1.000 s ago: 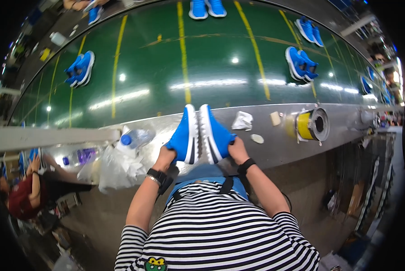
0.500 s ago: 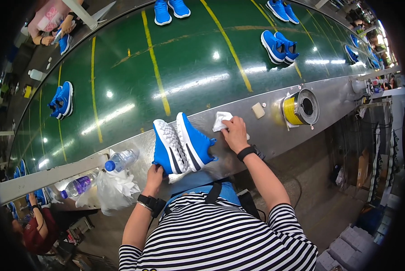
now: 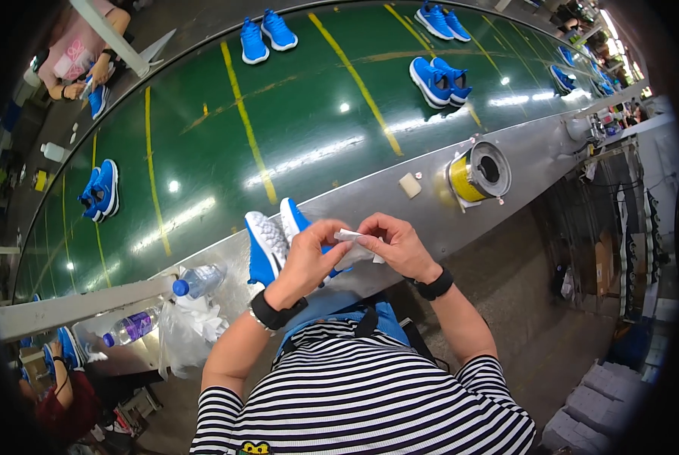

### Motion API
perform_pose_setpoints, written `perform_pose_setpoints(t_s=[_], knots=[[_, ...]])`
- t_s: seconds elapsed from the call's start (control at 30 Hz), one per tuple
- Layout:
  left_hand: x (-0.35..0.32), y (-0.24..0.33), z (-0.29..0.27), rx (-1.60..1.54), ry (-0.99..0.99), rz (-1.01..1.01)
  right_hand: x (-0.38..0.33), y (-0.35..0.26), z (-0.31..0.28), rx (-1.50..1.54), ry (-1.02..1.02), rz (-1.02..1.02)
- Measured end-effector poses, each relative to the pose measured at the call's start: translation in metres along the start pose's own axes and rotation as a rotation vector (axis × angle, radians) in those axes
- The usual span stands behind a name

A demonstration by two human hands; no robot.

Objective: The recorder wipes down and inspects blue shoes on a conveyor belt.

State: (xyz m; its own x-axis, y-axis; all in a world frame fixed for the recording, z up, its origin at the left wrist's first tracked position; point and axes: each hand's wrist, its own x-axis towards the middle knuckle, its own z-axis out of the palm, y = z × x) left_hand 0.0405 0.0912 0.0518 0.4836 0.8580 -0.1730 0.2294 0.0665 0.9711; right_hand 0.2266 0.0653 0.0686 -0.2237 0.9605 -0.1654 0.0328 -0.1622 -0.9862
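In front of my body, both hands meet over the metal ledge and pinch a small white cloth or tissue point(image 3: 348, 235). My left hand point(image 3: 307, 259) grips its left end between thumb and fingers. From the other side my right hand point(image 3: 402, 247) is closed on it in the same way. A pair of blue sneakers lies on its side on the ledge, beneath and left of my hands. The left sneaker point(image 3: 264, 244) shows its bumpy white sole; the right sneaker point(image 3: 291, 217) is largely hidden behind my left hand.
Beyond the ledge runs a green conveyor belt point(image 3: 203, 152) with several blue sneaker pairs point(image 3: 440, 81). A yellow-labelled can point(image 3: 468, 178) and a cream block point(image 3: 410, 185) stand to the right. Bottles point(image 3: 201, 280) and a plastic bag point(image 3: 184, 345) lie left by a metal rail point(image 3: 82, 297). Other people work at left.
My left hand has let go of the sneaker's heel and come over to the white cloth. My right hand has lifted the cloth off the ledge, and both now hold it.
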Motion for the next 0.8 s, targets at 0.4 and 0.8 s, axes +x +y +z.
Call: perform_pose_setpoints(t_s=[0.4,0.8], knots=[[0.070,0.035,0.115,0.343,0.259,0.447,-0.020,0.024,-0.058,0.954,0.430,0.022],[0.115,0.055,0.178,0.034,-0.133,0.240,-0.024,0.044,-0.175,0.590,0.602,0.036]])
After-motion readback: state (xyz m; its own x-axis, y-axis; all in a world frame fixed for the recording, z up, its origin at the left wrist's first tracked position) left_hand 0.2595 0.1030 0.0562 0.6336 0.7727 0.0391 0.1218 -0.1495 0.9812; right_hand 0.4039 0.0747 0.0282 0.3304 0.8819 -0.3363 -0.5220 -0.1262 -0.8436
